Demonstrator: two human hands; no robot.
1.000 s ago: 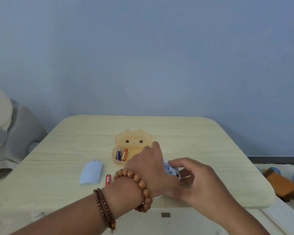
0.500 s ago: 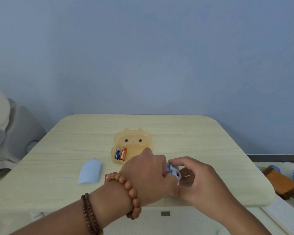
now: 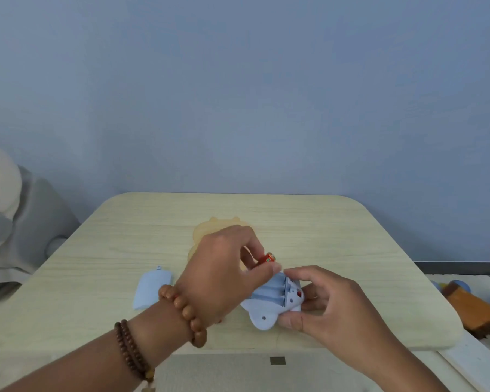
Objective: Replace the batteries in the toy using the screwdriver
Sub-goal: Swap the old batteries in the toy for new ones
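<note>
While your right hand [image 3: 327, 299] grips the blue toy [image 3: 272, 302], compartment up,
your left hand [image 3: 224, 274] pinches a red battery [image 3: 267, 258] just above it.

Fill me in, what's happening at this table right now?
A person is swapping batteries in a pale blue toy. The right hand steadies the toy at the table's near edge, its battery bay open and the visible slots empty. The left hand pinches a red battery just above the bay. The removed blue cover lies on the table to the left. An orange bear-shaped tray sits behind, mostly hidden by the left hand.
</note>
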